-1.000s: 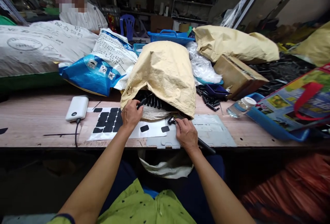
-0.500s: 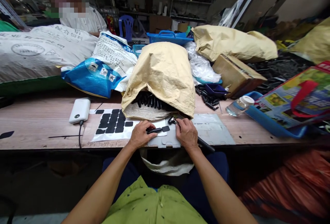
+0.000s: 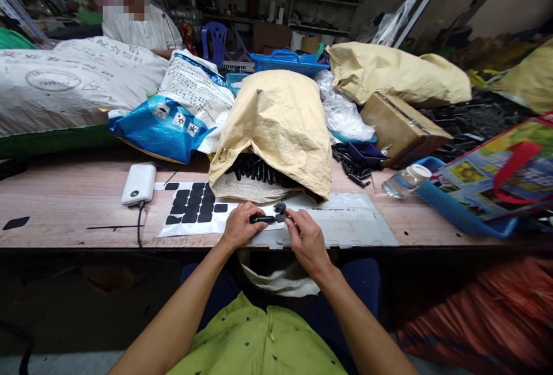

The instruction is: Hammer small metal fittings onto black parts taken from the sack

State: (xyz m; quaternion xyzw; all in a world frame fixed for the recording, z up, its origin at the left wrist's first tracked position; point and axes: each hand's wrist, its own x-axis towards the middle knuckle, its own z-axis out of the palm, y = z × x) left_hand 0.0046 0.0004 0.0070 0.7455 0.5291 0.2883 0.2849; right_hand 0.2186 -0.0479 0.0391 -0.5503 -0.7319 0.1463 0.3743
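Observation:
My left hand (image 3: 239,226) grips a slim black plastic part (image 3: 262,220) just above the table's front edge. My right hand (image 3: 302,237) holds a small tool with a rounded metal head (image 3: 280,208), its head meeting the right end of the part. Behind my hands a tan sack (image 3: 276,127) lies open, with several more black parts (image 3: 254,169) showing in its mouth. A white sheet with black adhesive pads (image 3: 194,211) lies to the left of my hands. A grey metal plate (image 3: 345,222) lies under and to the right of them.
A white power bank (image 3: 139,184) with a cable sits at left. A water bottle (image 3: 404,180), blue tray (image 3: 462,213), cardboard box (image 3: 400,127) and loose black parts (image 3: 354,165) crowd the right. Large sacks (image 3: 64,84) line the back, where another person (image 3: 133,15) sits.
My left hand drew a black part out of the sack and brought it to the table's front edge. My right hand lifted the tool off the plate to meet it.

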